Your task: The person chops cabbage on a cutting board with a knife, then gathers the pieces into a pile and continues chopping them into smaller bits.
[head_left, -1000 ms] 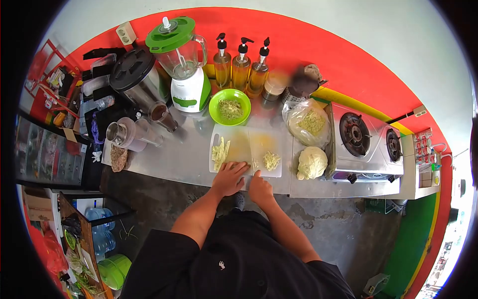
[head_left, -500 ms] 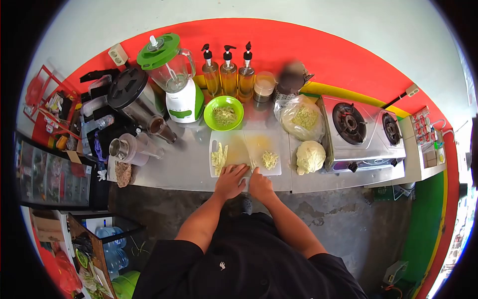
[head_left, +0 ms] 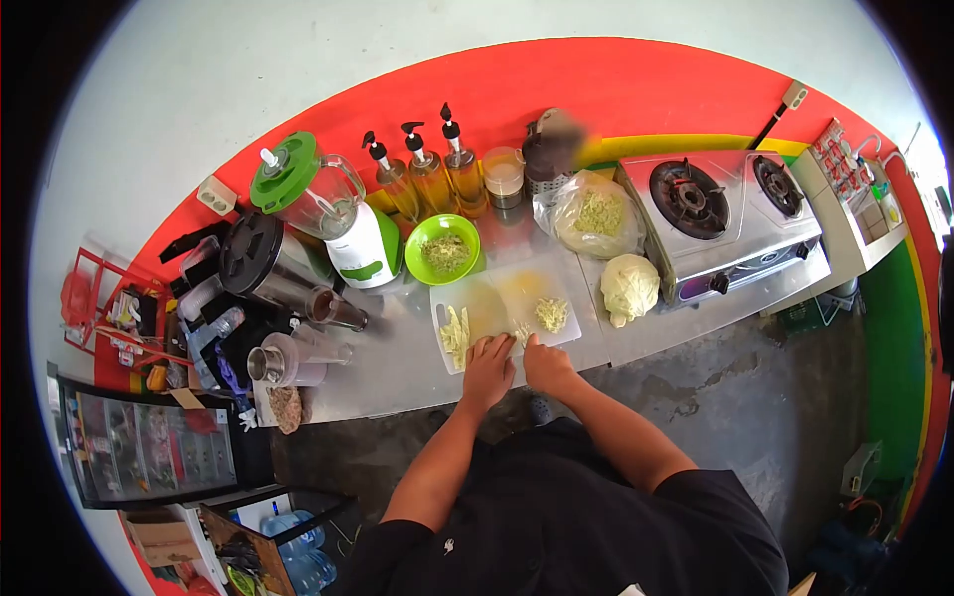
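Observation:
A white cutting board (head_left: 497, 298) lies on the steel counter (head_left: 397, 370) in front of me. My left hand (head_left: 489, 366) rests at the board's near edge, fingers pressed down on a small piece of cabbage (head_left: 521, 336). Right beside it, my right hand (head_left: 549, 366) is closed around what looks like a knife; its blade is barely visible between the two hands. Cabbage strips (head_left: 455, 333) lie on the left of the board and a shredded pile (head_left: 553, 314) on the right.
Behind the board stand a green bowl (head_left: 413, 254) of shreds, a blender (head_left: 328, 214), three pump bottles (head_left: 429, 179) and a bag of shredded cabbage (head_left: 592, 217). A cabbage head (head_left: 629, 286) sits beside a two-burner stove (head_left: 715, 214). Cups and containers crowd the left.
The view has swung and tilted, so the counter now slants up to the right. Both hands stay together at the board's near edge, with only small shifts.

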A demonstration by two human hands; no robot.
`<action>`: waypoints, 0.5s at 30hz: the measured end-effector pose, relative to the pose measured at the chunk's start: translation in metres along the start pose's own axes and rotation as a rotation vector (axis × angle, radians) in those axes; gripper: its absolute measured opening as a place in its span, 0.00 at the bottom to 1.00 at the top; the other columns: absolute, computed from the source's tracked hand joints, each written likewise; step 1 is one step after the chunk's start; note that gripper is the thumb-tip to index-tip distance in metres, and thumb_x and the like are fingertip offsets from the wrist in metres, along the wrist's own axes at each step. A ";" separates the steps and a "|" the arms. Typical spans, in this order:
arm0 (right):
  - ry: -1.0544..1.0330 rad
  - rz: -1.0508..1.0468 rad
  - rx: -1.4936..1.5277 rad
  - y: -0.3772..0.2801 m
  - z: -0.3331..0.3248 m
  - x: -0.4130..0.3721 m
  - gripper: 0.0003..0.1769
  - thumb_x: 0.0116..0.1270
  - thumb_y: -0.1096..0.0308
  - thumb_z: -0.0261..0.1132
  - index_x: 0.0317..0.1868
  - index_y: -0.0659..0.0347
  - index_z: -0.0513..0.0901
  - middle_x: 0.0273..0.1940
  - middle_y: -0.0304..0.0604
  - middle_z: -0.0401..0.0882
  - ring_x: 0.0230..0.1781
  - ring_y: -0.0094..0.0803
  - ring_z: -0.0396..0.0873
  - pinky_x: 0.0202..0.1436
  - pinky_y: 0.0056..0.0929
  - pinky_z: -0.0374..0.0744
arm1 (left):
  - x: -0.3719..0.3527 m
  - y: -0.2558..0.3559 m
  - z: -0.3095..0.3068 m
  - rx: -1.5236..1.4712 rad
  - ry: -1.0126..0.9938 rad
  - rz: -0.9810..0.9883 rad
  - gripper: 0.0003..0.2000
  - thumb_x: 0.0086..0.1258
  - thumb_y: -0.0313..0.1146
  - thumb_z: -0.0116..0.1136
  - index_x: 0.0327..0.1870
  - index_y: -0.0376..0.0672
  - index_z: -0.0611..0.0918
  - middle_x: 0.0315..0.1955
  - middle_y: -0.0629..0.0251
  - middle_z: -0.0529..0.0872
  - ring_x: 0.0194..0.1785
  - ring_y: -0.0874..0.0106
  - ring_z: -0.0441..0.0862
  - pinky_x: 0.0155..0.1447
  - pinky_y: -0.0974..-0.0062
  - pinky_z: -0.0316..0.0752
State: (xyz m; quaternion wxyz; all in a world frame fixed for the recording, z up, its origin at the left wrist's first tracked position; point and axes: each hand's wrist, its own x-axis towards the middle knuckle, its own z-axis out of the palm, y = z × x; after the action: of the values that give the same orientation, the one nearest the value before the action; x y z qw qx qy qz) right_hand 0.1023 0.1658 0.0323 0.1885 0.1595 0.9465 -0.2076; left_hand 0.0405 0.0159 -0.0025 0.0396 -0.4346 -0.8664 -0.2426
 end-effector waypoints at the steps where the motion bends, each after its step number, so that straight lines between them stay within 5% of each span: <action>1: -0.019 0.005 -0.002 0.000 -0.001 -0.006 0.22 0.64 0.71 0.63 0.55 0.72 0.68 0.41 0.62 0.86 0.43 0.54 0.88 0.47 0.47 0.86 | 0.003 0.000 -0.003 0.002 -0.006 0.004 0.23 0.64 0.35 0.62 0.63 0.48 0.79 0.63 0.69 0.77 0.63 0.62 0.72 0.66 0.59 0.67; 9: 0.030 0.007 0.006 0.003 0.006 0.004 0.19 0.65 0.71 0.62 0.53 0.71 0.68 0.41 0.63 0.86 0.44 0.55 0.88 0.48 0.49 0.85 | 0.032 -0.010 0.006 -0.083 0.048 -0.018 0.06 0.65 0.30 0.61 0.40 0.46 0.87 0.42 0.71 0.86 0.54 0.64 0.78 0.59 0.62 0.69; 15: -0.064 0.005 -0.035 -0.001 -0.002 -0.013 0.18 0.64 0.72 0.61 0.51 0.69 0.68 0.40 0.63 0.86 0.43 0.57 0.88 0.47 0.49 0.85 | 0.039 -0.006 0.006 -0.038 -0.025 -0.072 0.05 0.62 0.30 0.63 0.38 0.46 0.88 0.41 0.70 0.87 0.52 0.63 0.79 0.58 0.62 0.69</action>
State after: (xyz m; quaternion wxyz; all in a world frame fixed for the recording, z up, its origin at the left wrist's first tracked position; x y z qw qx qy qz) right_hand 0.1127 0.1628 0.0396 0.2218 0.1519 0.9432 -0.1953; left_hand 0.0127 0.0444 0.0010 0.0116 -0.4068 -0.8772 -0.2548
